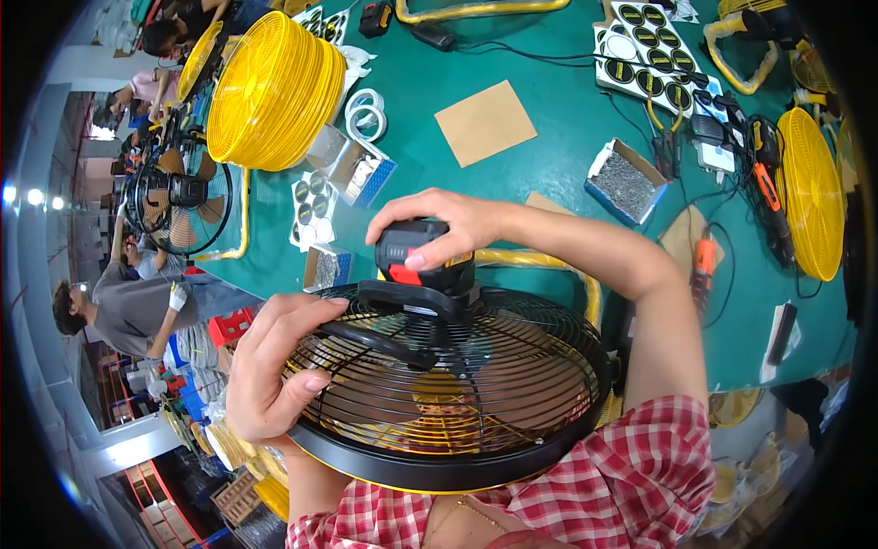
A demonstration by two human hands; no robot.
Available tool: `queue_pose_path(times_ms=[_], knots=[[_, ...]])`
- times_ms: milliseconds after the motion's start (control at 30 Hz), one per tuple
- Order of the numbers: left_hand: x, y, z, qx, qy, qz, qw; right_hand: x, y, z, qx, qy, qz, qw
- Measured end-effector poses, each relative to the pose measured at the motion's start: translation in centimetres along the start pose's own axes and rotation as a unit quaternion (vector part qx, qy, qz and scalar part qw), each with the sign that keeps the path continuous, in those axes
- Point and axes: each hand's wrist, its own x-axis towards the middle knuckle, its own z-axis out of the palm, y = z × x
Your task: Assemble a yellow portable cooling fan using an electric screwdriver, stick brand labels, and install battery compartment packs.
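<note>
A round fan (pixel 512 384) with a black wire guard, black rim and yellow front grille is tilted up close against my body. My right hand (pixel 448 224) grips a black battery pack (pixel 422 249) with a red button, thumb beside the red part. The pack sits at the fan's black rear housing (pixel 412 297); whether it is fully seated I cannot tell. My left hand (pixel 274 366) clasps the guard's left side, fingers over the top near a curved black handle (pixel 370 343) and thumb apart below. A yellow tube frame (pixel 521 259) lies behind the fan.
On the green table (pixel 512 64) stand a stack of yellow grilles (pixel 274 91), a box of screws (pixel 626 183), tape rolls (pixel 366 117) and sticker sheets (pixel 649 55). An orange-handled tool (pixel 702 265) and cables lie at right. Another fan (pixel 178 197) and co-workers are at left.
</note>
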Motion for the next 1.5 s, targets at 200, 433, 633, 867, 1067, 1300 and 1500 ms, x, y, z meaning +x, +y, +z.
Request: queue_pose_path(times_ms=[200,433,633,867,1067,1300,1500], knots=[[0.7,-0.3,-0.6,0.023,-0.035,0.019,0.999,-1.2,2.7,-0.6,0.002,0.020,-0.028,0.999],[0.7,-1.0,-0.9,0.040,-0.046,0.052,0.997,-1.0,3.0,-0.6,0.039,0.025,0.000,0.999],[0.3,-1.2,-0.7,0.047,-0.044,0.058,0.996,-1.1,3.1,-0.3,0.032,0.028,0.000,0.999],[0.5,-1.5,-0.5,0.039,-0.036,0.068,0.996,-1.4,3.2,-0.3,0.030,0.034,0.007,0.999],[0.6,-1.1,-0.9,0.059,-0.048,0.064,0.995,-1.2,3.2,-0.3,0.031,0.036,0.000,0.999],[0.7,-1.2,-1.0,0.057,-0.049,0.070,0.995,-1.3,3.2,-0.4,0.036,0.030,0.002,0.999],[0.7,-1.2,-1.1,0.063,-0.058,0.074,0.994,-1.2,3.0,-0.3,0.049,0.027,0.010,0.998]])
